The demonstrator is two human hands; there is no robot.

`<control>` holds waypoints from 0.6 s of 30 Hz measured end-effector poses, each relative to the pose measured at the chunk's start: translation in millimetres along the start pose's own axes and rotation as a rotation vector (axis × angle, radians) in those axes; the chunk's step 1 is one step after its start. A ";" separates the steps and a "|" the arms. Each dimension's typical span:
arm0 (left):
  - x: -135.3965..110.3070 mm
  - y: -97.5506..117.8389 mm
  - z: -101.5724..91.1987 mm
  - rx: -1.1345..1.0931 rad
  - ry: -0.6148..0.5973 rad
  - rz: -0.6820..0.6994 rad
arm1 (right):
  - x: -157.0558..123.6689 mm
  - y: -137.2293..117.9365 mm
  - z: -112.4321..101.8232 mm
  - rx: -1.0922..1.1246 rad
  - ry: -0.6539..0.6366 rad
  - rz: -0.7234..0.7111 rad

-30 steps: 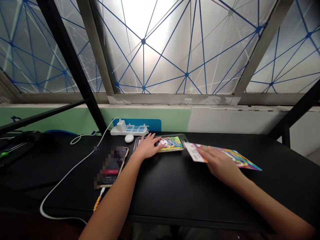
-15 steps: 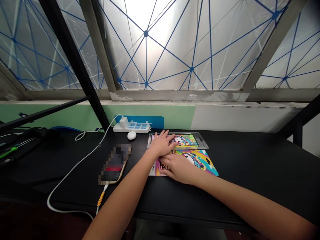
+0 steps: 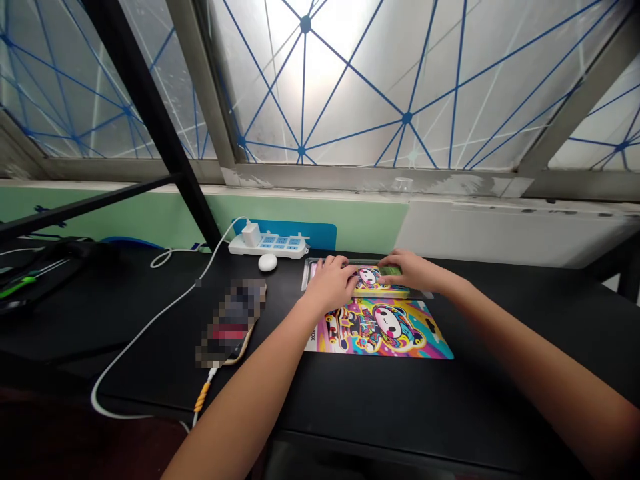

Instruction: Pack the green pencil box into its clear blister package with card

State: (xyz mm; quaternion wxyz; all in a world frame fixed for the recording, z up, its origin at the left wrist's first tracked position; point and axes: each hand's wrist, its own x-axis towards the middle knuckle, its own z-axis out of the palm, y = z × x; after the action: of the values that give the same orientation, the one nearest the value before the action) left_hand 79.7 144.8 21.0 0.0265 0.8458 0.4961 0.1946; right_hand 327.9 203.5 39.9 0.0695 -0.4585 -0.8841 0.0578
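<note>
A flat cartoon-printed box with a yellow side lies in a clear plastic blister tray on the black desk. My left hand has its fingers bent over the left part of the box. At the other end, my right hand grips the box with thumb and fingertips; what lies under the fingers is hidden. Just in front of the tray is a colourful backing card with a cartoon figure, which neither hand touches.
Left of my forearm lies a phone with its cable plugged in. Behind it are a white rounded case and a white power strip against the wall. A black metal frame bar slants up at the left.
My right hand has left the backing card and moved up and right to the right end of the box. My left hand stays over the left part. The card's print is now uncovered.
</note>
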 end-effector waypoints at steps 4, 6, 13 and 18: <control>-0.1 0.0 -0.6 -0.002 0.013 -0.015 | 19.3 10.3 -8.1 -0.017 -0.138 -0.019; -0.1 -1.0 -1.3 0.006 0.009 -0.030 | 22.9 8.6 -8.5 -0.052 -0.132 -0.016; -6.5 -20.0 -15.7 0.058 0.046 -0.086 | 7.2 -2.4 -3.2 -0.159 0.062 0.003; -9.9 -30.7 -32.6 0.102 0.113 -0.126 | -16.9 -27.9 -6.6 -0.243 0.249 -0.034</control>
State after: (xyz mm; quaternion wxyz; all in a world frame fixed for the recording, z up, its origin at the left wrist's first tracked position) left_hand 38.5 147.1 40.8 -0.0323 0.8008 0.5583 0.2142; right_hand 316.3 174.0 49.8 0.1233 -0.4519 -0.8768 -0.1081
